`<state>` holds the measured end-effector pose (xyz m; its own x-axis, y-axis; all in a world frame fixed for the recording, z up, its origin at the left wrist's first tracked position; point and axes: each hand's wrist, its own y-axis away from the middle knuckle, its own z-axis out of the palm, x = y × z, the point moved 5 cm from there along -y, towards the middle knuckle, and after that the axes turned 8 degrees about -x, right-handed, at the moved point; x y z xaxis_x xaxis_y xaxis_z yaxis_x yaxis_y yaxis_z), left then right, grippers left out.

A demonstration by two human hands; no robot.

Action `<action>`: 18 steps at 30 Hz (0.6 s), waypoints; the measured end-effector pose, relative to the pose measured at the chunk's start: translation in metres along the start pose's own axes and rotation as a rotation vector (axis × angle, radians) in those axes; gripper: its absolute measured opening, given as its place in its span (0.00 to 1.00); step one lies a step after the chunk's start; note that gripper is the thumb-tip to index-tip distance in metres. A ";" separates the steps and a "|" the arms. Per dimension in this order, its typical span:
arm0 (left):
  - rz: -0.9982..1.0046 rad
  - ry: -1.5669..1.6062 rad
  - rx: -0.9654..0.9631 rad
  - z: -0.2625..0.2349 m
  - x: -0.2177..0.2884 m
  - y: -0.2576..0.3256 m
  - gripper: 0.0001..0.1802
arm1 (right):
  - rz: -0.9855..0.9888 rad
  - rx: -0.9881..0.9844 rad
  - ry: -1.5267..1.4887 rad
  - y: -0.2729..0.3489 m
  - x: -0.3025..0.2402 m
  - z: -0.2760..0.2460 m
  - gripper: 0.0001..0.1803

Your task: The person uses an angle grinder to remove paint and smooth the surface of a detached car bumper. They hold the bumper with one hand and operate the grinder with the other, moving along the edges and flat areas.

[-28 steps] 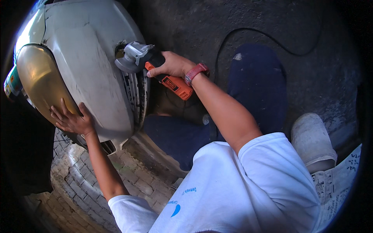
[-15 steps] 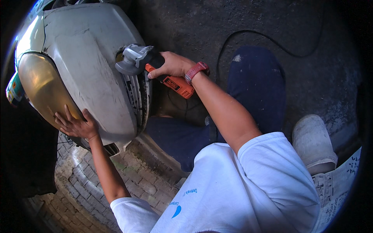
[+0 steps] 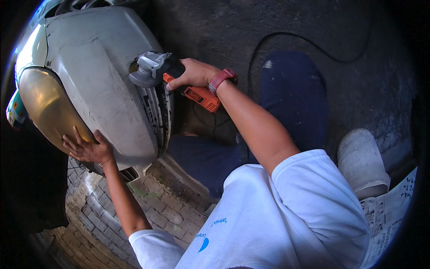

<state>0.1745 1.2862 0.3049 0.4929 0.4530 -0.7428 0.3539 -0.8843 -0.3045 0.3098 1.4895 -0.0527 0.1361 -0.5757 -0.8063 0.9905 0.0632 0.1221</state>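
Dark floor (image 3: 367,89), pale car bumper (image 3: 101,85), yellowed headlamp (image 3: 51,103), orange-and-black angle grinder (image 3: 170,70), right hand (image 3: 196,73) and left hand (image 3: 92,149).
The floor stretches away right of the bumper's slotted edge; brick paving (image 3: 168,208) lies past the bumper's lower end. The headlamp sits along the bumper's left edge. A black cable (image 3: 277,32) curves over the floor. The grinder's head is at the hole near the bumper's right edge; whether its disc touches, I cannot tell. The right hand is wrapped round the grinder's body; the left, fingers spread, rests over the headlamp's lower end. At far left, a teal bottle-like container (image 3: 17,109) hides its contents.
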 end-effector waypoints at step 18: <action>0.016 -0.020 -0.006 0.000 -0.002 0.000 0.43 | 0.029 -0.021 -0.055 -0.010 0.012 0.002 0.41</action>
<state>0.1738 1.2855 0.3062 0.4824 0.4361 -0.7597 0.3508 -0.8908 -0.2886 0.3015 1.4804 -0.0627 0.1642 -0.6173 -0.7694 0.9864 0.0970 0.1326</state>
